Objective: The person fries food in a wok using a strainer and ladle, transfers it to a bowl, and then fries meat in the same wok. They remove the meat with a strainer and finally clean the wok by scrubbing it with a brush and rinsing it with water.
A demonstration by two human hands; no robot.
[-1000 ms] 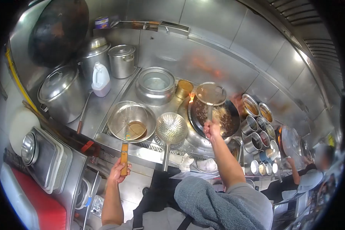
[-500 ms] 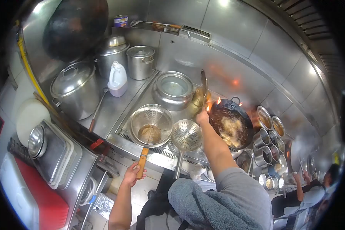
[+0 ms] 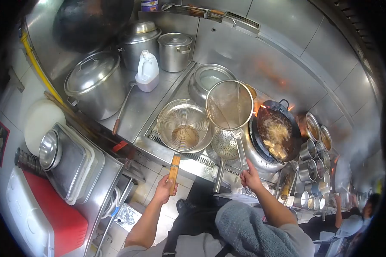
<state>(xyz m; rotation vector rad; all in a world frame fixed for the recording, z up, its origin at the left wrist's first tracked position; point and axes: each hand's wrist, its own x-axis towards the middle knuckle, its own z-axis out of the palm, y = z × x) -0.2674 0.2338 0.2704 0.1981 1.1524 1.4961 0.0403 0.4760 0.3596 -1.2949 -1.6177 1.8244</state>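
Observation:
My left hand (image 3: 166, 189) grips the wooden handle of a wire-mesh strainer (image 3: 183, 122), whose bowl rests over a metal bowl. A round fine-mesh strainer (image 3: 229, 103) is raised in front of me, its metal handle in my right hand (image 3: 251, 176). Behind and partly under it lies a perforated ladle (image 3: 226, 147), with its handle pointing toward me. Right of the fine-mesh strainer, a black wok (image 3: 294, 141) holds pale food (image 3: 275, 135) in bubbling dark oil. Flames show at its far edge.
A wide metal pot (image 3: 196, 88) stands behind the strainers. Lidded stockpots (image 3: 94, 85) and a plastic jug (image 3: 148, 73) are at back left. Several metal containers (image 3: 309, 169) line the right side. A co-worker's arm (image 3: 339, 210) shows at far right. A red-and-white cooler (image 3: 51, 210) sits left.
My right hand has drawn back toward me from beside the wok, and the fine-mesh strainer now faces me. My left hand keeps its grip. The view has shifted, and the wok appears tilted.

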